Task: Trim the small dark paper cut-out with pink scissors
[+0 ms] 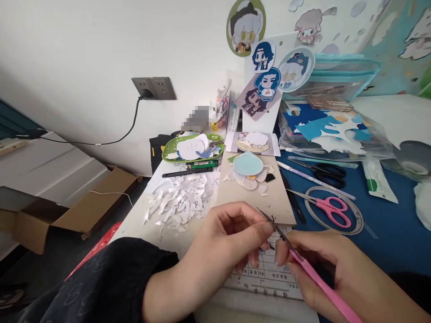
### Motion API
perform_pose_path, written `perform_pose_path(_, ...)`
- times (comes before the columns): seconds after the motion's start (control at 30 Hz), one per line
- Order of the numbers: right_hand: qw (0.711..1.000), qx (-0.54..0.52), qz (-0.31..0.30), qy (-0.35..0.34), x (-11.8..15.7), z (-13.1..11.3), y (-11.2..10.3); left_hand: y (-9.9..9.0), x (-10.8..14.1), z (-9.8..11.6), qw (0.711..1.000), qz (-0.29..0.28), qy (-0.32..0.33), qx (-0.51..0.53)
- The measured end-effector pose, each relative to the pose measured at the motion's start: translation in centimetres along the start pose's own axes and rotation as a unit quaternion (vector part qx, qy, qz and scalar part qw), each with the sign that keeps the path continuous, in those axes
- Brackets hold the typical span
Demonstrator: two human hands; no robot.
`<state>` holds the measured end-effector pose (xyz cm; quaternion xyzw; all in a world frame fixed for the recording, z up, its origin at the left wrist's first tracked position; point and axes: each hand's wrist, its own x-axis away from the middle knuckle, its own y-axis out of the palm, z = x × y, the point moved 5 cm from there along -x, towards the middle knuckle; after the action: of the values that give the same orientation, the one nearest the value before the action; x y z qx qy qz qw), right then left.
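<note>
Above a printed sheet (256,273), my left hand (235,237) is closed, thumb against forefinger, pinching a small dark piece (271,220) that is mostly hidden. My right hand (323,260) is closed around a slim pink-handled tool with a dark metal end (318,278). Its narrow tip points up and left, meeting the dark piece at my left fingertips. Seen edge-on, the tool's exact kind is unclear. Beyond my hands, a pale blue oval paper cutout (248,163) lies over other cutouts on a beige board (235,202).
White paper scraps (182,197) are heaped on the left, before a green tray (168,158) of cutouts. Pink scissors (332,208) lie inside a clear ring (357,229) at right, near black scissors (325,172) and a white tube (379,181). A cardboard box (94,202) stands lower left.
</note>
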<state>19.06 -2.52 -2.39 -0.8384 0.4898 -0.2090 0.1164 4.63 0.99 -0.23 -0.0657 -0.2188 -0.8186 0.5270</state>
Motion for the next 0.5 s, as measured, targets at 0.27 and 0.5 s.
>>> perform_pose_path(0.27,0.999,0.012,0.017,0.027,-0.3,-1.0,-0.5,0.1,-0.2,0.1,1.0,-0.017,-0.005,-0.009)
perform_pose_path(0.5,1.0,-0.023,-0.001,0.015,0.1,-1.2,-0.8,0.0,-0.4,-0.3,1.0,-0.029,-0.008,-0.001)
